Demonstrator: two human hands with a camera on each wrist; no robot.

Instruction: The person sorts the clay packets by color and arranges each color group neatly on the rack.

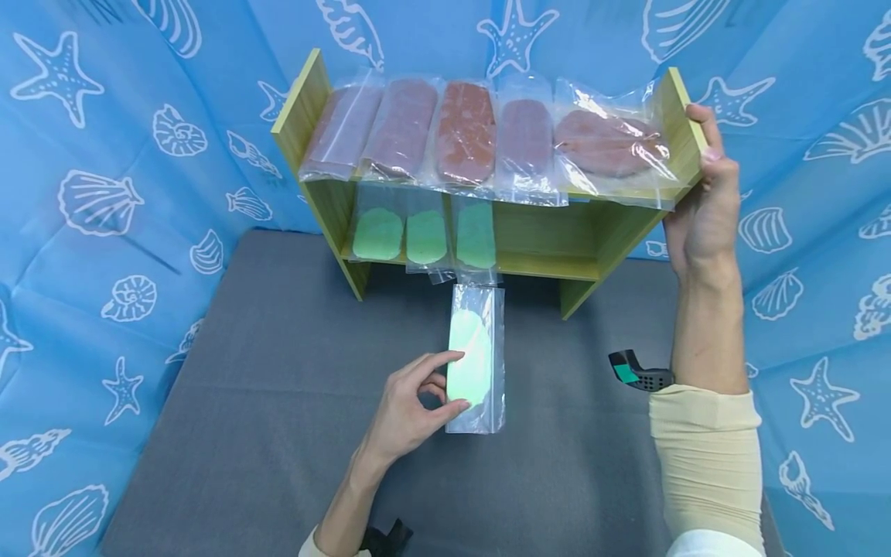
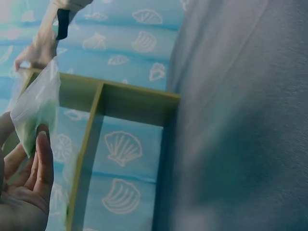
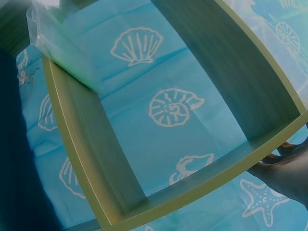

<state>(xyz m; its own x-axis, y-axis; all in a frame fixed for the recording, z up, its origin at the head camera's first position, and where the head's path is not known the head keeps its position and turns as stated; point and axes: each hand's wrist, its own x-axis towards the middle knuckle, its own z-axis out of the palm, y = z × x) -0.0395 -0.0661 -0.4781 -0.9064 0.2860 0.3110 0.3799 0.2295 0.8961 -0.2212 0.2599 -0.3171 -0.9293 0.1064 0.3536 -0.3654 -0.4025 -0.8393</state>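
My left hand (image 1: 411, 406) pinches a clear plastic packet (image 1: 476, 360) between thumb and fingers; a pale green, long rounded slab lies inside it. In the left wrist view the packet (image 2: 41, 103) is held tilted in front of the shelf. My right hand (image 1: 706, 205) grips the right side panel of a two-tier wooden shelf (image 1: 599, 232). On its lower tier stand three green packets (image 1: 426, 236), left of a bare stretch of board. The upper tier bears several clear bags with reddish-brown slabs (image 1: 466, 131), the rightmost wider and rounder.
The shelf stands at the back of a table under a grey cloth (image 1: 278, 371). A blue curtain (image 1: 174, 255) with white shells and starfish hangs behind and at both sides. A black strap (image 1: 639, 371) with a green patch is on the right wrist.
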